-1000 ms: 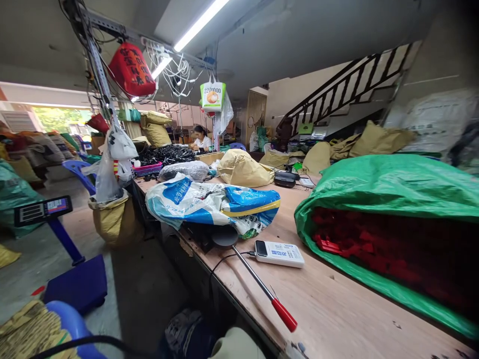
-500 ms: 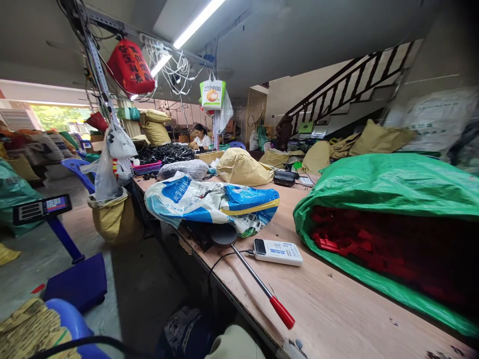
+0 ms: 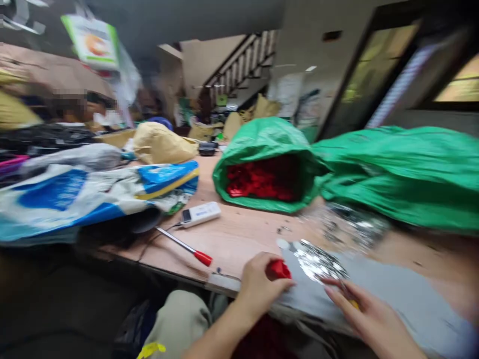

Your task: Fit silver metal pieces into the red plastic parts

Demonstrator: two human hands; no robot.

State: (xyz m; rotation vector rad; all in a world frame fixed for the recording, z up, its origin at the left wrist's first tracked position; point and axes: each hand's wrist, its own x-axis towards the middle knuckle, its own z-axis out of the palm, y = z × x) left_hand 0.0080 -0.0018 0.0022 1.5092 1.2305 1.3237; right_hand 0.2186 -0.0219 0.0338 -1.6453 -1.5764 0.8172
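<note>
My left hand [image 3: 258,281] is closed round a small red piece [image 3: 280,269] at the table's front edge. To its right, my right hand [image 3: 361,304] has its fingers closed on a thin tool with a yellow part [image 3: 354,303]; blur hides the tool's exact shape. Its fingertips are beside a pile of shiny silver pieces [image 3: 318,262], which lies on a grey sheet [image 3: 389,284]. Behind, an open green bag [image 3: 262,137] holds many red pieces [image 3: 258,179].
A red-handled press lever [image 3: 183,245] sticks out on the left beside a white power bank [image 3: 201,213]. A blue and white sack [image 3: 108,194] lies further left. Behind the silver pile are a clear plastic bag [image 3: 348,227] and a second green bag [image 3: 407,169].
The view has swung to the right. Both of my hands, the silver pile, the grey sheet and the second green bag have come into view.
</note>
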